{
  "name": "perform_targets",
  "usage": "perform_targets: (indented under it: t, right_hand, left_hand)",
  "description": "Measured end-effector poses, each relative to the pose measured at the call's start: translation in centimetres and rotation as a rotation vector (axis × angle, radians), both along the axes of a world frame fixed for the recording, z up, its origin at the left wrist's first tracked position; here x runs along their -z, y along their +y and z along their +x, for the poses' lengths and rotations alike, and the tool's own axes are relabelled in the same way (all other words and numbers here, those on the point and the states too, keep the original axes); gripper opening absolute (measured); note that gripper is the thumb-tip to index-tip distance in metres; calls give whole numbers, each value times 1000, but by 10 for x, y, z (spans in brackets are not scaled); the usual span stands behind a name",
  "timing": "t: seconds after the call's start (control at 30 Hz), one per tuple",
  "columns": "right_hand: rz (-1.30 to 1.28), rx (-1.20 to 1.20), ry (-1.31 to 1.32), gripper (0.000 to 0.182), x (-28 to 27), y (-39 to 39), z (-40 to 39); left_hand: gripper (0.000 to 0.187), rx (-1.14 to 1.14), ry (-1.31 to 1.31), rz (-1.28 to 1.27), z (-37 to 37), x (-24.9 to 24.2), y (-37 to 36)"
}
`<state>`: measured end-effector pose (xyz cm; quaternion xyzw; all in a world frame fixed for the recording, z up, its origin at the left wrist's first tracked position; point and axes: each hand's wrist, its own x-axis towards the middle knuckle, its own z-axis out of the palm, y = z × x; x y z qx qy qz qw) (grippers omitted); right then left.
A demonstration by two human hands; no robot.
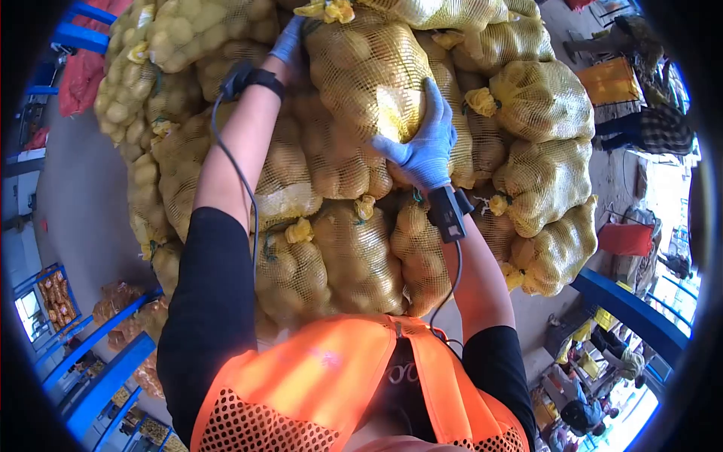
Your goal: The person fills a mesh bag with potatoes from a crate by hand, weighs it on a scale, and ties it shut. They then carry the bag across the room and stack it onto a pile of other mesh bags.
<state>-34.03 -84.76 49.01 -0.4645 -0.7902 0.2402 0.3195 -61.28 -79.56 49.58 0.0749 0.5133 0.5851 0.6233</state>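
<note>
Yellow mesh sacks full of round produce like potatoes are stacked in a big pile. One sack (369, 71) lies on top between my hands. My right hand (423, 143), in a blue glove, presses on the sack's lower right end with thumb and fingers spread. At the sack's upper left side is my left hand (290, 47), gloved too; its fingers are partly hidden behind the sack, so their grip does not show. Below stand tied sacks (352, 256) with yellow knotted tops. Each wrist carries a black strapped device with a cable.
Blue metal rails (633, 316) run at the lower right, and more (105, 384) at the lower left. Several people are at the right side, one in a checked top (666, 129). Brown sacks (119, 313) lie at the lower left, red sacks (81, 79) at the upper left.
</note>
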Motion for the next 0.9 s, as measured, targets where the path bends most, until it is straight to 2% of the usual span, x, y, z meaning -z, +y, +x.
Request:
perform_targets:
  t: [0.07,0.13,0.17,0.2,0.27,0.3,0.33,0.4,0.43,0.47,0.53,0.57,0.6,0.67,0.73,0.8,0.83,0.87,0.9]
  right_hand:
    - [22,-3,29,123,7,6,4]
    - [-115,-57,210,121,8,9,4]
    - [-235,-14,356,115,3,6,3]
    - [-275,64,245,108,1,6,6]
    - [-442,70,503,101,7,8,8]
    - [-341,46,417,89,20,11,13]
    - [-336,40,448,89,11,3,16]
    - [-501,-36,920,75,-10,-11,20]
    - [-546,17,933,64,-26,-18,24]
    - [-548,21,924,62,-37,-26,29]
    - [-779,-111,1128,57,-59,-40,51]
    - [-845,-187,1189,53,-69,-49,69]
    - [-883,-211,1167,46,-54,-48,91]
    - [-171,-379,507,47,8,-34,141]
    - [-978,63,878,54,-66,-72,170]
    - [-968,110,758,78,-57,-83,196]
    - [-930,62,659,88,-49,-96,202]
    - [-897,24,554,98,-37,-115,202]
    - [-660,-76,454,107,-10,-137,201]
  left_hand:
    - [61,27,-4,41,-24,31,12]
    - [60,4,21,61,-9,18,4]
    - [61,-12,14,39,1,5,-2]
    - [61,-28,12,25,10,-8,-5]
    - [59,-52,-9,104,6,5,-21]
    - [55,-31,76,95,13,-2,-41]
    - [52,-12,168,86,20,-19,-62]
    - [49,-73,314,98,42,-54,-101]
    - [46,-141,420,93,56,-67,-119]
    - [46,-152,433,89,70,-80,-136]
    - [39,178,728,30,101,-108,-180]
    - [34,165,519,174,111,-116,-203]
    - [34,163,527,168,133,-131,-222]
    - [34,322,848,367,182,-156,-258]
    - [40,293,863,349,192,-141,-272]
    - [46,117,1712,101,169,-97,-264]
    - [46,126,1716,130,160,-74,-257]
    - [48,49,1337,69,150,-46,-252]
    - [50,-13,952,5,141,-23,-244]
